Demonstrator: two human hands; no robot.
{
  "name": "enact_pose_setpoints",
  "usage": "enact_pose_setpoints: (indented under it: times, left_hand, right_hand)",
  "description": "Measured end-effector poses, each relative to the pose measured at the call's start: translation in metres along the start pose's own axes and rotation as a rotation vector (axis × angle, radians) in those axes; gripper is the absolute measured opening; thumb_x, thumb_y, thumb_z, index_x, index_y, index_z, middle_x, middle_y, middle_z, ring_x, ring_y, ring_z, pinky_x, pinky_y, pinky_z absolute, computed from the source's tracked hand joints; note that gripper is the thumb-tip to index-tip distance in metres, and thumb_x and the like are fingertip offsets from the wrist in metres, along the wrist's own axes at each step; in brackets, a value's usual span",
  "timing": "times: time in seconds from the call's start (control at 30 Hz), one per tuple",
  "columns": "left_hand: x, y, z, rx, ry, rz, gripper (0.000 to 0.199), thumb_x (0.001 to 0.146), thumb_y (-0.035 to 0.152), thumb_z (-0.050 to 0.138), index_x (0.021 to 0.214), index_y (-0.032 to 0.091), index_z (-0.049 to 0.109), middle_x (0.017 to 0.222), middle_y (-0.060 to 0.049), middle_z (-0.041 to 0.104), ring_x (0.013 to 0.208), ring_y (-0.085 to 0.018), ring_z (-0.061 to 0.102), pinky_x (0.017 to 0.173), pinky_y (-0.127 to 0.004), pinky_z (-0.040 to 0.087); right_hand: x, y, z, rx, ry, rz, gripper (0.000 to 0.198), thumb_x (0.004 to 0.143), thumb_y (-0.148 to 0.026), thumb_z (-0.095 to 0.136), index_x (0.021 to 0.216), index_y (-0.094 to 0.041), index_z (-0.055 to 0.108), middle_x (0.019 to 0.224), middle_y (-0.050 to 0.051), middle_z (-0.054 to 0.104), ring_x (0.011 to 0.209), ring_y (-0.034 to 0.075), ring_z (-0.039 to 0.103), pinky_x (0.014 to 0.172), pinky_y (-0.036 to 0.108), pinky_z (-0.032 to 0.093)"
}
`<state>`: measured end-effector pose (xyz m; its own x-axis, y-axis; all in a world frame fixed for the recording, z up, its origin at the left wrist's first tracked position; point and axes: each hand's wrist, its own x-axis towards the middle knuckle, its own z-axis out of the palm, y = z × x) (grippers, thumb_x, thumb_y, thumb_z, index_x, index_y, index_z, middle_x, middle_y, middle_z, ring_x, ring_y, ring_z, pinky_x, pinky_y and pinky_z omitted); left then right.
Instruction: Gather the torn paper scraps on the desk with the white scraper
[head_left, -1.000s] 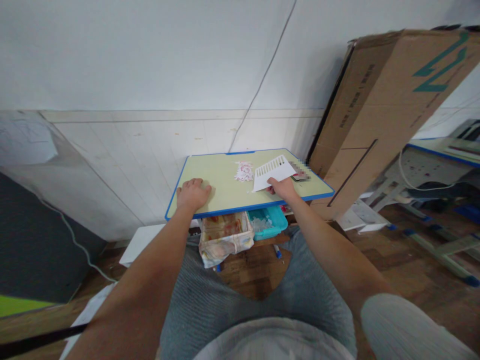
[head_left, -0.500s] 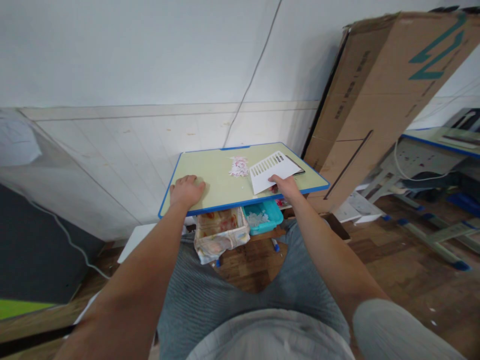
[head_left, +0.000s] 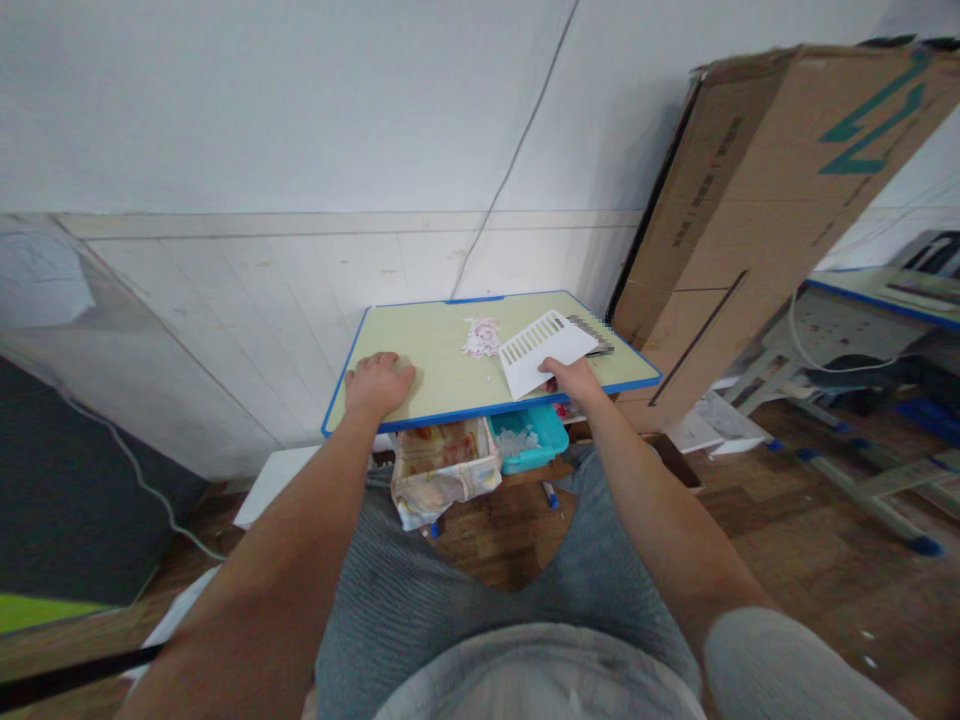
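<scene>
My left hand (head_left: 379, 385) rests palm down on the left part of the small desk (head_left: 439, 372), fingers spread, holding nothing. At the right side of the desk, my right hand (head_left: 571, 378) pinches the near edge of a white card (head_left: 534, 358), thumb on top and fingers underneath. A row of slot-like bars runs along the card's far edge. Beside the card's left corner lies a pile of pinkish-white paper strips (head_left: 481, 338). A dark-edged flat item (head_left: 601, 338) is partly covered by the card; its kind is blurred out.
Beneath the desktop sit a cloth-lined basket (head_left: 448, 478) and a turquoise bin (head_left: 551, 430) with whitish pieces inside. A tall cardboard box (head_left: 739, 200) leans at the right against the wall. Farther right stands another desk (head_left: 862, 300). A cable (head_left: 517, 150) hangs down the wall.
The view has shifted slightly, so the desk sits a little lower in it. Both hands keep their places, the right one still holding the card.
</scene>
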<state>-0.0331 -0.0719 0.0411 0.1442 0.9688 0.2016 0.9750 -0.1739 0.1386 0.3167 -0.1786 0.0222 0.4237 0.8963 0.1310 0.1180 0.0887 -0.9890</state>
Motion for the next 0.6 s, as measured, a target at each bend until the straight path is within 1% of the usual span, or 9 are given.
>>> enact_pose_setpoints:
  times: [0.1, 0.17, 0.27, 0.4, 0.6]
  left_hand:
    - [0.000, 0.000, 0.000, 0.009, -0.004, -0.006, 0.067, 0.114, 0.053, 0.045, 0.162, 0.016, 0.073, 0.178, -0.023, 0.067, 0.164, -0.044, 0.060, 0.134, -0.060, 0.049]
    - [0.000, 0.000, 0.001, 0.009, 0.000, -0.006, 0.066, 0.115, 0.053, 0.046, 0.162, 0.017, 0.073, 0.177, -0.023, 0.067, 0.164, -0.044, 0.061, 0.134, -0.060, 0.049]
    - [0.000, 0.000, 0.002, 0.009, 0.013, 0.003, 0.064, 0.115, 0.052, 0.047, 0.162, 0.018, 0.074, 0.178, -0.022, 0.067, 0.164, -0.044, 0.061, 0.133, -0.061, 0.050]
    - [0.002, -0.001, 0.004, 0.007, 0.018, 0.000, 0.065, 0.115, 0.052, 0.047, 0.163, 0.017, 0.073, 0.178, -0.022, 0.067, 0.164, -0.045, 0.061, 0.133, -0.062, 0.050]
    - [0.003, -0.002, 0.006, 0.009, 0.019, -0.001, 0.066, 0.115, 0.054, 0.046, 0.162, 0.017, 0.073, 0.179, -0.021, 0.066, 0.165, -0.044, 0.060, 0.134, -0.060, 0.048]
  right_hand:
    - [0.001, 0.001, -0.001, 0.031, 0.020, -0.001, 0.016, 0.068, -0.021, 0.075, 0.079, -0.026, 0.064, 0.059, -0.003, 0.069, 0.047, 0.017, 0.057, 0.046, 0.027, 0.047]
    - [0.004, 0.002, -0.001, 0.054, 0.050, -0.004, 0.016, 0.069, -0.022, 0.076, 0.080, -0.026, 0.064, 0.059, -0.003, 0.069, 0.047, 0.018, 0.058, 0.045, 0.027, 0.048]
    - [0.010, 0.004, 0.000, 0.082, 0.116, -0.014, 0.015, 0.075, -0.024, 0.078, 0.083, -0.026, 0.065, 0.060, -0.003, 0.070, 0.050, 0.018, 0.061, 0.048, 0.027, 0.052]
    - [0.020, 0.006, 0.004, 0.088, 0.182, -0.016, 0.012, 0.085, -0.025, 0.079, 0.087, -0.026, 0.067, 0.065, 0.000, 0.075, 0.055, 0.019, 0.067, 0.057, 0.027, 0.060]
    - [0.031, 0.007, 0.013, 0.012, 0.161, 0.019, 0.015, 0.091, -0.021, 0.083, 0.085, -0.026, 0.070, 0.064, 0.002, 0.077, 0.057, 0.022, 0.073, 0.061, 0.030, 0.064]
